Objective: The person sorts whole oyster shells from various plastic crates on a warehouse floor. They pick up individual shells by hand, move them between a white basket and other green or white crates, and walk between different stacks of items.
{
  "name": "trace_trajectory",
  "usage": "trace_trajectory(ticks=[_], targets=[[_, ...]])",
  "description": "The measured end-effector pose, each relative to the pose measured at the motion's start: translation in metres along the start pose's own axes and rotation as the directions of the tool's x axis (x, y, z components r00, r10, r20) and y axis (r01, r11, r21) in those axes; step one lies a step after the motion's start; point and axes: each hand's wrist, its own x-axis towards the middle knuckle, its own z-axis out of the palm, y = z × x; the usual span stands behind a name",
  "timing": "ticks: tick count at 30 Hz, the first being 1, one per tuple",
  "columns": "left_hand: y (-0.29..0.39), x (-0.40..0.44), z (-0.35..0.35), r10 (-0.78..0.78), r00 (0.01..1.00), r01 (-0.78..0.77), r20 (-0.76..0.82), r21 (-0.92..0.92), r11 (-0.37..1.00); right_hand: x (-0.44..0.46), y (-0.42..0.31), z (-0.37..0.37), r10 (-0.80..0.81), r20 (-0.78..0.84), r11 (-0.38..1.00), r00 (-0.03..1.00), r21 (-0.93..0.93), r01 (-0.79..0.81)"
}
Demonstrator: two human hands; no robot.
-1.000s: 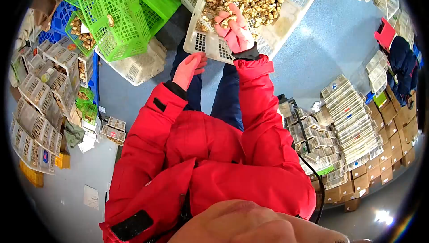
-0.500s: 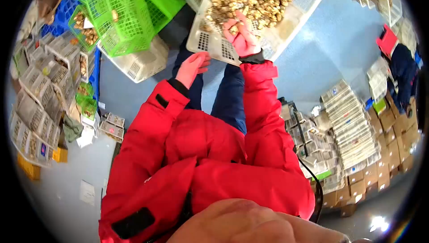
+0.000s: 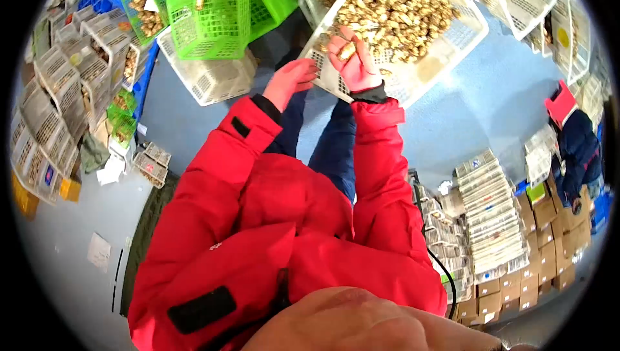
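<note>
A white plastic basket holds a heap of small brown and cream knobbly pieces. Over its near left part is my right hand, palm up, fingers curled round one of the pieces. My left hand hangs just left of the basket's near corner, its fingers slightly apart and nothing visible in them.
Green crates stand on an upturned white basket at upper left. Stacked baskets line the left. On the right are stacked white baskets, cardboard boxes and another person in dark clothing.
The view has shifted, so the basket and green crates appear farther right. My right hand has turned more palm up, its fingers curled round a piece. My left hand stays beside the basket.
</note>
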Motion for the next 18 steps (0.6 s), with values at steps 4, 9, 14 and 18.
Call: trace_trajectory(ticks=[4, 9, 14, 18], targets=[[0.005, -0.005, -0.004, -0.006, 0.998, 0.008, 0.055, -0.033, 0.999, 0.002, 0.0, 0.002, -0.006, 0.02, 0.992, 1.0, 0.124, 0.004], [0.004, -0.006, 0.002, -0.029, 0.998, 0.031, 0.057, -0.032, 0.999, -0.009, -0.01, 0.011, -0.073, -0.001, 0.997, 0.997, -0.023, 0.073], [0.006, -0.007, 0.011, -0.025, 0.996, 0.025, 0.082, -0.002, 1.0, -0.013, -0.012, -0.004, -0.072, 0.023, 0.978, 0.997, -0.193, 0.075], [0.005, -0.005, 0.013, -0.014, 0.996, 0.015, 0.087, -0.007, 1.0, -0.015, -0.016, -0.009, -0.025, 0.099, 0.976, 0.995, -0.211, 0.045]])
